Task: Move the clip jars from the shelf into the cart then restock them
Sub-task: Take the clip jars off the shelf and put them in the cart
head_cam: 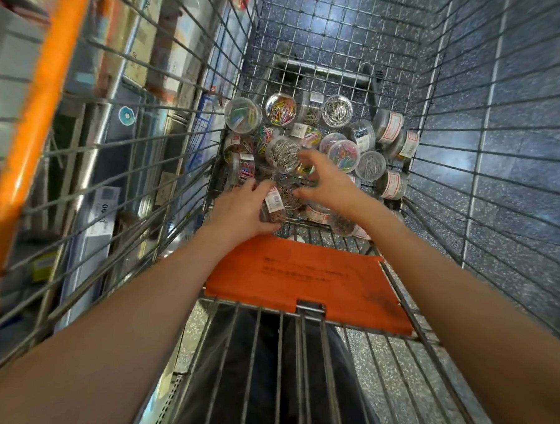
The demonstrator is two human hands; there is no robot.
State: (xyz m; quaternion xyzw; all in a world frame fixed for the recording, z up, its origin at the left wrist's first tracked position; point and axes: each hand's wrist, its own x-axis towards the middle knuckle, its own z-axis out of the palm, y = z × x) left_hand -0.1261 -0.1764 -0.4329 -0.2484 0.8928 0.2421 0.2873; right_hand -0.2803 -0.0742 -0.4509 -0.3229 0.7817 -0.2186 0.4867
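Observation:
Several clear round clip jars (336, 110) lie heaped on the floor of the wire cart (434, 83), some filled with silver clips, some with coloured ones. My left hand (239, 210) is wrapped around a jar of brown clips with a white label (273, 207) at the near side of the heap. My right hand (325, 180) reaches in over the heap with fingers spread, its fingertips touching a jar of silver clips (282, 153); whether it grips that jar I cannot tell. Both forearms reach down into the cart.
An orange plastic flap (308, 275) of the child seat lies just under my wrists. The cart's orange rim (36, 108) runs along the left. Beyond the left wall stand store shelves (128, 57) with boxed goods and price labels. Dark speckled floor tiles show through the mesh.

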